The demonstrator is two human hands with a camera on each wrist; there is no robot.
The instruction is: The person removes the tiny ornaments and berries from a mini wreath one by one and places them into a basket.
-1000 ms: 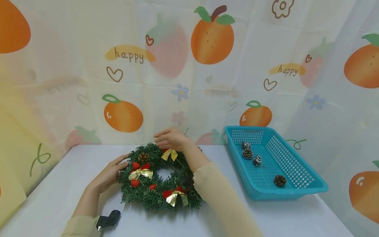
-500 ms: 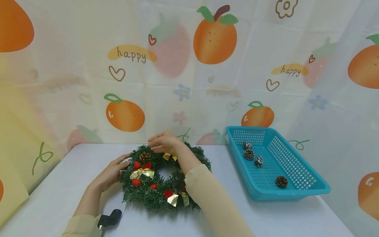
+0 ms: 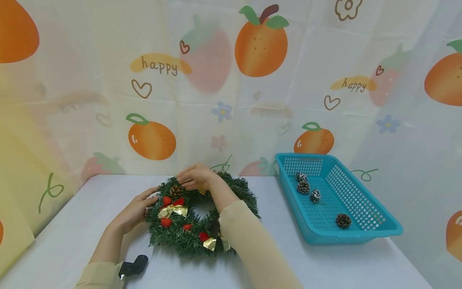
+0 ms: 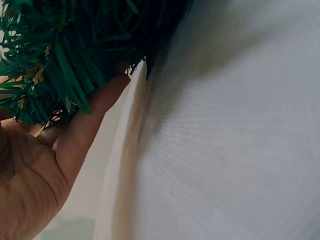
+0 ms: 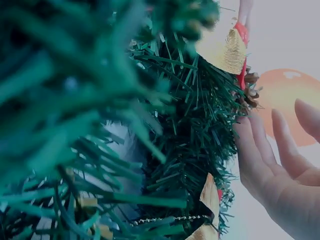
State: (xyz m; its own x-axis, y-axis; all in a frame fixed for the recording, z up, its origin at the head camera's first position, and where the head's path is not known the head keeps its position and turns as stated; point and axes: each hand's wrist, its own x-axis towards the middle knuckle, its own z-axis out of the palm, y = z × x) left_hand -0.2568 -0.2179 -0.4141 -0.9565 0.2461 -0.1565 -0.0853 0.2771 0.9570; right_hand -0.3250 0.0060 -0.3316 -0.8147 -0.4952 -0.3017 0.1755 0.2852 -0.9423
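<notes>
Left hand (image 3: 132, 212) grips the edge of the wreath (image 3: 177, 239), lower centre of the frame on the worktop (image 3: 339, 267), apparently to steady it, while the right hand (image 3: 196, 177), fingers loosely spread, lies by the pinecone (image 3: 176, 192), perhaps touching it.

Wreath (image 3: 193, 237) partly behind right sleeve (image 3: 258, 243)

The round green wreath (image 3: 180, 243) lies face up on the white table (image 3: 288, 265), its bristly needles spread around an open centre. My left hand (image 3: 131, 212) holds its left edge. My right hand (image 3: 197, 176) reaches its far side, fingertips beside a brown pinecone (image 3: 176, 191). Gold-and-red bows (image 3: 173, 211) and red berries (image 3: 166, 222) dot it.
</notes>
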